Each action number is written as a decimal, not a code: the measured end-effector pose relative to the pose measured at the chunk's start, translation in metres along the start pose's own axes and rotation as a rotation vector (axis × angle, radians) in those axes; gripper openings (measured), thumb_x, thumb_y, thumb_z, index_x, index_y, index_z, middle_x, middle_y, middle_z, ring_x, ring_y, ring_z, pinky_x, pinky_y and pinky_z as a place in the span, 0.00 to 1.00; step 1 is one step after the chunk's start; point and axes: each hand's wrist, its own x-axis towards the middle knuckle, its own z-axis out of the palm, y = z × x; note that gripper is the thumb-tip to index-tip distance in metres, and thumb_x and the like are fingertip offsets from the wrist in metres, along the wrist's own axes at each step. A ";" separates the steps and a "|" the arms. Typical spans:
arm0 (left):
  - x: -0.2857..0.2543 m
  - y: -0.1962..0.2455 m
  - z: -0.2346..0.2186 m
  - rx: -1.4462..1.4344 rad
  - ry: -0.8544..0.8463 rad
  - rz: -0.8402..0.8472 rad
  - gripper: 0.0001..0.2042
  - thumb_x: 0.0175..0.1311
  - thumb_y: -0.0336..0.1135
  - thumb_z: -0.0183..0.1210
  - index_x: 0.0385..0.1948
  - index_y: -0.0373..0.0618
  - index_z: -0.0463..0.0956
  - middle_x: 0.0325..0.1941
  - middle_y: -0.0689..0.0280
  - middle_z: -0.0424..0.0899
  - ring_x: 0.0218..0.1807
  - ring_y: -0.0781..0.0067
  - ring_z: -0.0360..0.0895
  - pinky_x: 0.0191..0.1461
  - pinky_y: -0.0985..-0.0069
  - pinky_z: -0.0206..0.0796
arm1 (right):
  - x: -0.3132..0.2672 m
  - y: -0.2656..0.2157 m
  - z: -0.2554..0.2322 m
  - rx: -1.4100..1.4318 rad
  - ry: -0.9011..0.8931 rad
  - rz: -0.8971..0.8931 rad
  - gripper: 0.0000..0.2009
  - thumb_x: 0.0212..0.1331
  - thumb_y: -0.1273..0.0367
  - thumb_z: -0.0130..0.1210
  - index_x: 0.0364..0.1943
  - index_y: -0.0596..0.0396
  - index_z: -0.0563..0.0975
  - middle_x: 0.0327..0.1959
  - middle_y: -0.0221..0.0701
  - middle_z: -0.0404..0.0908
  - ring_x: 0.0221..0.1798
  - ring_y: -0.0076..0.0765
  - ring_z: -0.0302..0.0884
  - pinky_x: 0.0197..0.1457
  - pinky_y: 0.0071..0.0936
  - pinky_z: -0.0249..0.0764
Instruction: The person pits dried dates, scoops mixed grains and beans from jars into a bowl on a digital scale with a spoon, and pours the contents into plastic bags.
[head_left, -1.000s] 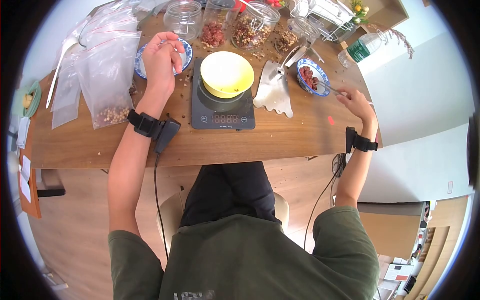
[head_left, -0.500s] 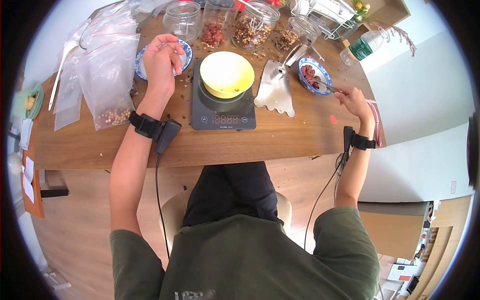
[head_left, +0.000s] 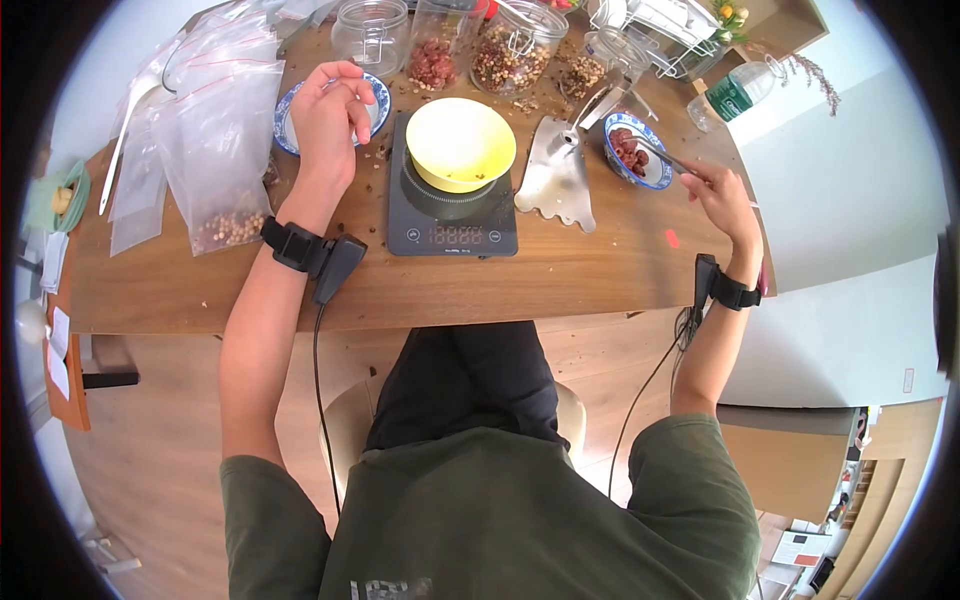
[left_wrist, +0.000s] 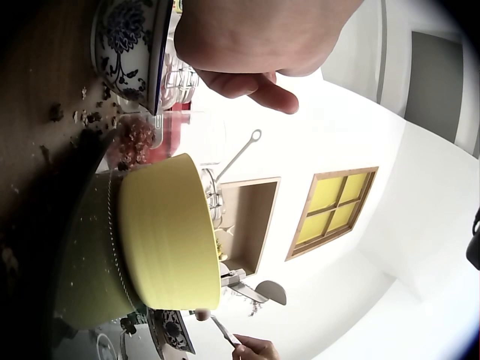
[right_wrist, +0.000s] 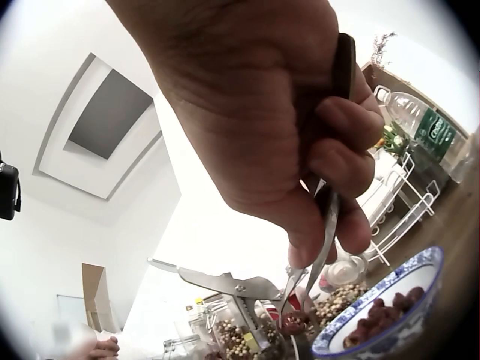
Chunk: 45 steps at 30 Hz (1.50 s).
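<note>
My right hand (head_left: 728, 203) grips metal tongs (right_wrist: 330, 225) near the table's right side. Between their tips sits a dark red dried fruit (right_wrist: 294, 324), which also shows beside the yellow bowl in the left wrist view. Under the tongs, a blue-and-white bowl (head_left: 655, 180) contains several more such fruits (right_wrist: 386, 315). My left hand (head_left: 330, 125) hovers over a second blue-and-white dish (head_left: 285, 110), fingers loosely curled around nothing. Between the hands a yellow bowl (head_left: 460, 140) stands on a black kitchen scale (head_left: 455, 215) with lit digits.
Glass jars (head_left: 515, 55) with beans and dried bits line the back. Zip bags (head_left: 215, 150) and a white spoon (head_left: 122, 140) lie at left. Beside the scale is a scalloped metal plate (head_left: 555, 185) with an upright arm. A plastic bottle (head_left: 730, 97) lies at back right.
The tongs' tips have shifted within the right bowl's outline, now pinching a fruit close above it. My left hand keeps its place over the dish; the head view has shifted slightly.
</note>
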 end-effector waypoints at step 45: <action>-0.001 0.002 0.001 -0.020 0.005 -0.001 0.08 0.53 0.19 0.43 0.33 0.37 0.70 0.21 0.61 0.75 0.09 0.80 0.62 0.12 0.83 0.49 | 0.027 -0.036 0.049 -0.024 -0.051 -0.009 0.13 0.53 0.63 0.56 0.44 0.47 0.79 0.31 0.45 0.79 0.37 0.51 0.76 0.42 0.38 0.71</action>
